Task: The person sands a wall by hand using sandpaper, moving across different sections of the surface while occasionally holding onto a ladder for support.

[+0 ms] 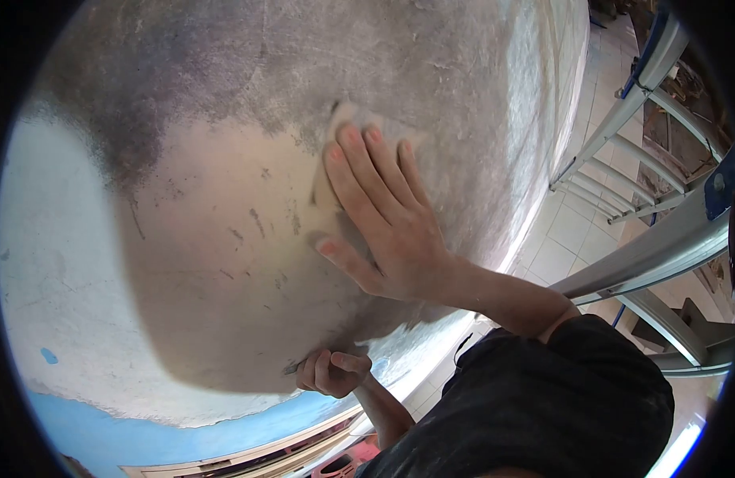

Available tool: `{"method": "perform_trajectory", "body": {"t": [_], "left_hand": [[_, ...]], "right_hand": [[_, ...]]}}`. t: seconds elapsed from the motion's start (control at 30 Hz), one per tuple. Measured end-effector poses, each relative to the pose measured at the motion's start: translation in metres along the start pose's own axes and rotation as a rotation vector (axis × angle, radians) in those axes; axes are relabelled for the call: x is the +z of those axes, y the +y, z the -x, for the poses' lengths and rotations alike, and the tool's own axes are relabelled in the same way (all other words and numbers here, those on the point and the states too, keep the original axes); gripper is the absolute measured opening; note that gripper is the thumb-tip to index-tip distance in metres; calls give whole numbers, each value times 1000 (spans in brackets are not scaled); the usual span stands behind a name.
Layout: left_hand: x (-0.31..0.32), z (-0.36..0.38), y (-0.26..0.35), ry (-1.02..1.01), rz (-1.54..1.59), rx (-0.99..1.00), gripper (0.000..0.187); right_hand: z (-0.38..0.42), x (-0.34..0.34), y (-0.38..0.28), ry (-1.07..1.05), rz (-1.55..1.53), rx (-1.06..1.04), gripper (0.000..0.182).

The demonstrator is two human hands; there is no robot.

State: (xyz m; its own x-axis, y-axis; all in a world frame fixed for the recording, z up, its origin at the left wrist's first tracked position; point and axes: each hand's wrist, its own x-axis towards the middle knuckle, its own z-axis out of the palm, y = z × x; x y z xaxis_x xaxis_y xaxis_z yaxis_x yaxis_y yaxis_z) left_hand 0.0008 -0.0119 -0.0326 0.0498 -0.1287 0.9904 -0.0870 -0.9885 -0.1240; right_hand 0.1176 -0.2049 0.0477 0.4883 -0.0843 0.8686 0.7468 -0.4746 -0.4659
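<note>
My right hand (383, 195) lies flat with its fingers spread over a pale, sheet-like piece (326, 187), pressing it against the wall surface (216, 199). The piece is blurred, and its edges show past the fingertips and beside the thumb. That surface is dark and mottled at the top, with a smooth beige patch bearing dark scuffs. Lower down, my left hand (332, 373) is closed near the wall, with a small dark tip poking out at its left side. What the fingers wrap round is mostly hidden.
A metal ladder (654, 163) stands at the right on a tiled floor (555, 239), close to my arm. Blue paint (184, 442) borders the pale wall at the bottom. Wooden strips (264, 462) and a red item (343, 462) are below my left hand.
</note>
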Motion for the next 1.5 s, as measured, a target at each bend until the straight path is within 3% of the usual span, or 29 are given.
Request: {"method": "perform_trajectory", "body": {"t": [0.2,0.4,0.6,0.8,0.9,1.0,1.1,1.23,1.3,1.5], "left_hand": [[2,0,-1,25,31,-1,14],[1,-2,1,10,20,7,15],[4,-1,1,39,48,8,18],[2,0,1,16,19,8,12],[1,1,0,5,31,8,13],[3,-1,1,21,43,6,13],[2,0,1,19,18,8,13],[-2,-1,0,-2,-4,5,13],[0,-3,0,12,2,11,12],[-1,-3,1,-11,-48,-20,9]], "right_hand": [[64,3,8,-231,56,3,74],[-10,-10,17,-10,19,61,77],[57,4,6,-134,11,100,76],[0,-9,18,-51,21,54,80],[35,-3,9,-138,-14,91,78],[65,3,7,-147,-40,111,73],[33,-2,14,-155,22,43,72],[3,-6,12,-28,-29,51,58],[21,3,14,-4,-11,47,52],[100,2,36,-189,-82,67,44]]}}
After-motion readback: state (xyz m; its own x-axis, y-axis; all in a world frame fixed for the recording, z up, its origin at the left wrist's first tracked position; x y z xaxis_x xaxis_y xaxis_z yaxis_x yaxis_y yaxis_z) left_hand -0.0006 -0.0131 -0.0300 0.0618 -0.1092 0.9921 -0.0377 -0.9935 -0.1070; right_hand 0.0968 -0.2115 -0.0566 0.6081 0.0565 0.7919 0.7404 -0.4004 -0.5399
